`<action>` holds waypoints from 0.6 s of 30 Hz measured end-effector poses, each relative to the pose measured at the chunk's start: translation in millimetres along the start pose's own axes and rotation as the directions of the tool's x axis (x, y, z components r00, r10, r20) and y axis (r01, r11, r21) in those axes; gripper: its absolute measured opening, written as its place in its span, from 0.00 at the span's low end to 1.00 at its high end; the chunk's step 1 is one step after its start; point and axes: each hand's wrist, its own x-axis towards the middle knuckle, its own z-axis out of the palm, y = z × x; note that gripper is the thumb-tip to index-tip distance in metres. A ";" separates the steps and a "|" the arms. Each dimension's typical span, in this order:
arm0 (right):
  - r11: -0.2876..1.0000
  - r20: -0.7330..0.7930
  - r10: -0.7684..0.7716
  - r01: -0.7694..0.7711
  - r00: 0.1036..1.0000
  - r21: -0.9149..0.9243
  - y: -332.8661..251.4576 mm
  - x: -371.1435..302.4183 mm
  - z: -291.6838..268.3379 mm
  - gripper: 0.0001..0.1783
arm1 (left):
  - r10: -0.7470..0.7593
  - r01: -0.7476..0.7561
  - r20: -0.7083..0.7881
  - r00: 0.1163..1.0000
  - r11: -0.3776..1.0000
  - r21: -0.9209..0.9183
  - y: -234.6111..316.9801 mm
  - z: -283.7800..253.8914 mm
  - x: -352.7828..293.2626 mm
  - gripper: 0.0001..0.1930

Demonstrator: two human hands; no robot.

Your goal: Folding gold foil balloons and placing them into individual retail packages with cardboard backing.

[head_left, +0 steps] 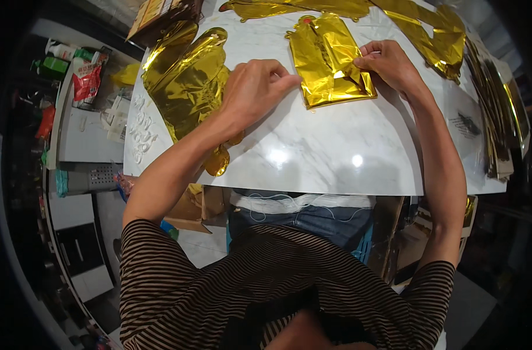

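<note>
Head view: the right hand (389, 65) pinches the right edge of a folded gold foil packet (327, 61) between thumb and fingertips. The packet lies flat and creased toward the far side of the white marbled table (330, 146). The left hand (251, 90) is just beside the packet's left edge, fingers curled and thumb pointing at it; whether its grip is closed on anything, I cannot tell. A larger gold foil sheet (184, 87) lies beyond the left forearm, near some small white pieces (142, 131). At the right edge stands a foil stack (499, 111).
</note>
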 end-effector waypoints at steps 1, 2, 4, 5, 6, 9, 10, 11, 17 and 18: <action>1.000 0.019 -0.005 0.005 1.000 0.023 1.2 1.2 0.6 0.09 | -0.002 0.003 0.006 1.000 0.998 -0.058 -1.8 3.5 -0.3 0.19; 0.999 0.036 -0.008 0.006 0.999 0.046 4.2 1.4 -0.8 0.08 | -0.061 0.066 0.065 0.996 0.994 -0.082 1.1 3.3 2.7 0.17; 1.000 0.034 -0.016 0.016 0.999 0.005 6.0 1.9 -2.7 0.08 | -0.069 0.074 0.040 0.997 0.988 -0.136 -1.5 10.2 8.6 0.17; 1.000 0.031 -0.014 0.013 0.999 0.021 7.9 2.5 -3.9 0.08 | -0.065 0.069 0.031 0.997 0.981 -0.182 -2.1 13.0 12.5 0.16; 0.999 0.029 -0.011 0.010 1.000 0.037 9.0 2.7 -3.5 0.07 | -0.069 0.074 0.036 0.997 0.981 -0.178 -3.3 14.3 17.0 0.16; 0.993 -0.001 -0.030 0.030 1.000 0.117 11.9 0.9 0.6 0.07 | -0.108 0.121 0.090 0.990 0.980 -0.159 -4.4 14.7 21.6 0.16; 0.988 -0.017 -0.037 0.039 0.999 0.151 12.4 2.0 0.5 0.09 | -0.111 0.124 0.087 0.990 0.979 -0.161 -4.6 13.5 22.8 0.16; 0.988 -0.016 -0.035 0.037 0.999 0.149 13.4 2.0 0.0 0.09 | -0.117 0.131 0.099 0.988 0.981 -0.144 -4.3 13.4 23.4 0.15; 0.981 -0.029 -0.022 0.027 0.999 0.191 11.2 -2.9 0.9 0.11 | -0.078 0.081 0.065 0.995 0.995 -0.053 -3.5 15.2 20.0 0.15; 0.980 -0.023 -0.010 0.015 1.000 0.199 11.7 -2.5 0.2 0.11 | -0.048 0.049 0.031 0.998 0.998 -0.030 -2.7 15.9 19.1 0.15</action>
